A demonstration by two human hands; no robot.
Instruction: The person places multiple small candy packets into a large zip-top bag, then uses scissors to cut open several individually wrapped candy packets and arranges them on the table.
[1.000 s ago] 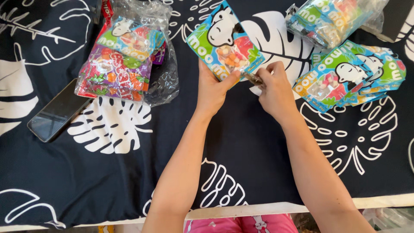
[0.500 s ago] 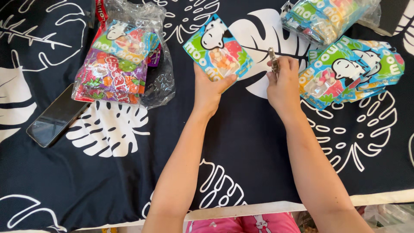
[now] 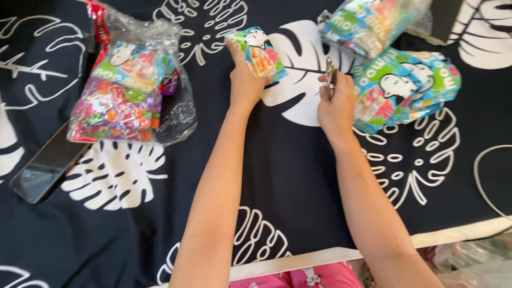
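Head view over a dark leaf-printed cloth: our left hand pinches a small candy packet between thumb and fingers, lifted toward the bagged packets at left, while our right hand is curled tight around a small metal tool, its tip pointing up, just beside the loose stack of packets. We judge a firm edge grip keeps the slick packet from slipping, and the tool's tip is best kept away from the wrappers.
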